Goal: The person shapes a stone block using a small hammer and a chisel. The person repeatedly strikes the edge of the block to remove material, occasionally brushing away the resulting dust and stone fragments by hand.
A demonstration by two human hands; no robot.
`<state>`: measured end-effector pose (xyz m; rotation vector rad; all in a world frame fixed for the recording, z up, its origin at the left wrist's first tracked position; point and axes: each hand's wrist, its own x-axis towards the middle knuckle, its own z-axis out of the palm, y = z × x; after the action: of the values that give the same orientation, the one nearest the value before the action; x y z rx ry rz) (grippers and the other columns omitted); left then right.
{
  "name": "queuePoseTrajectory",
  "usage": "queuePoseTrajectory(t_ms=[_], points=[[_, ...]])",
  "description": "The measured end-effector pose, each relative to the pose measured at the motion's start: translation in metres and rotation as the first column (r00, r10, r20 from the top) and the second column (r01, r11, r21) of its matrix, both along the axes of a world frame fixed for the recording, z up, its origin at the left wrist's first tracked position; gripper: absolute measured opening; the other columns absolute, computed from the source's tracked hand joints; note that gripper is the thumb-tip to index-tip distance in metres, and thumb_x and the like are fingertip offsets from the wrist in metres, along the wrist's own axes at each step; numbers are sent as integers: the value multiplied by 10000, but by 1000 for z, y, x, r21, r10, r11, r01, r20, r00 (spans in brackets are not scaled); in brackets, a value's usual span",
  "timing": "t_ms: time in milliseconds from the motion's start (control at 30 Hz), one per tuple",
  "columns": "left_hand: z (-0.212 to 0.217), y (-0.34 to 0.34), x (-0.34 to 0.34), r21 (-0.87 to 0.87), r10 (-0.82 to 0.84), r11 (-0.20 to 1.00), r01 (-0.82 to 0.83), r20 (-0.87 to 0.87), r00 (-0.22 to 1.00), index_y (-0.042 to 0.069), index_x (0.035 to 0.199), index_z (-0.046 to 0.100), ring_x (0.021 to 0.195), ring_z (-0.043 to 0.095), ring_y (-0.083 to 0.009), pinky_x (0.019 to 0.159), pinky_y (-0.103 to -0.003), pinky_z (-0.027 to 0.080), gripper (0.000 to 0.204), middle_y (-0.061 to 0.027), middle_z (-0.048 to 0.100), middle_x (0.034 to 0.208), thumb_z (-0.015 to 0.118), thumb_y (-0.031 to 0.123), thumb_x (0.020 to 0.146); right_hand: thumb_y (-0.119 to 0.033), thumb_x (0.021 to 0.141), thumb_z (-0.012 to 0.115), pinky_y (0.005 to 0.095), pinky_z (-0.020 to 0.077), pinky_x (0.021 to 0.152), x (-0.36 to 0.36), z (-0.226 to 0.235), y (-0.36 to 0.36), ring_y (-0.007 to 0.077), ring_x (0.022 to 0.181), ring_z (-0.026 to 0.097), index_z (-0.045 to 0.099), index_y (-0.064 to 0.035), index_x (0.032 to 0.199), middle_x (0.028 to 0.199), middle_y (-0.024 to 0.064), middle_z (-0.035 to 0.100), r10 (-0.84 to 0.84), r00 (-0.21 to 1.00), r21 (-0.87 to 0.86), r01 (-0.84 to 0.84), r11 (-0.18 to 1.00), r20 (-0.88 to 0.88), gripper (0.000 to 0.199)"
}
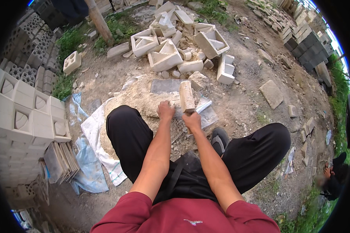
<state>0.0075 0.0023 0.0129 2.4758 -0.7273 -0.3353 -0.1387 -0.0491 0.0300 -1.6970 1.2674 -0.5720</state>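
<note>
Dusty wooden mallet, thick blocky head, in right hand.

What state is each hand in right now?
Left hand: curled; whether it holds anything cannot be told.
Right hand: closed, holding the mallet-like tool.

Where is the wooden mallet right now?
In the head view, the wooden mallet is just right of centre, gripped by the right hand, with the dark slab to its left and broken blocks beyond.
</note>
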Motion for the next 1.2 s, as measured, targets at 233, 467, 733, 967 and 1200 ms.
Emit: queuePoseTrajectory(t_ms=[233,467,733,967,1200], points=[[-36,13,18,-201,184,961,-191,-51,982,50,986,728,954,630,-349,853,-424,501,363,-203,653,1009,779,263,696,-269,712,699,450,523,754,27,3,5,413,856,656,621,44,953,856,244,674,151,987,-104,-145,984,50,403],[-29,12,21,-175,299,909,-378,-357,885,-7,891,713,735,688,-298,693,-381,534,374,-180,698,780,848,232,638,-237,707,715,402,534,763,22,-11,12,355,866,680,631,43,938,883,223,689,153,987,-19,-154,988,-53,373],[-13,18,16,-89,336,924,-371,-274,901,-9,780,682,719,687,-315,671,-395,524,345,-197,692,759,869,227,612,-202,707,705,357,512,661,33,11,-8,299,683,654,616,36,898,739,151,672,147,985,-163,-131,978,94,318],[-2,15,16,-56,348,922,-383,-312,884,-28,816,673,766,686,-337,701,-408,529,354,-217,692,799,863,202,625,-278,679,721,364,531,795,18,-5,-1,302,905,687,639,54,1029,959,204,700,228,972,134,-219,966,-56,489],[-9,20,23,-45,338,929,-367,-302,892,-15,784,674,781,685,-354,719,-409,535,338,-216,694,811,864,208,616,-230,684,710,379,526,704,37,34,-18,314,767,686,634,50,959,802,186,692,100,986,-83,-90,992,132,401]])
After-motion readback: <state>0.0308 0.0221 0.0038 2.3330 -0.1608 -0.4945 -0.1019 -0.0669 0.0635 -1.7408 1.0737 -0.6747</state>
